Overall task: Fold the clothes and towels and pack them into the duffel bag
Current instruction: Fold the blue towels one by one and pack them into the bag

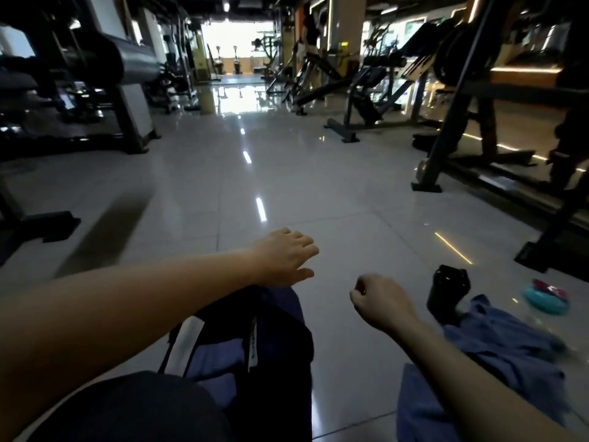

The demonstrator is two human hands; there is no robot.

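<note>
Left hand [284, 257] spread, empty; right hand [381, 300] fisted.

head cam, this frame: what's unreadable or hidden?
- Duffel bag: interior dark, lower part cut by bottom edge; contents unclear.
- Blue cloth: blurred, crossed by right forearm; clothing or towel unclear.
- Right hand: curled; holding anything unclear.
- Teal object: too small.
</note>
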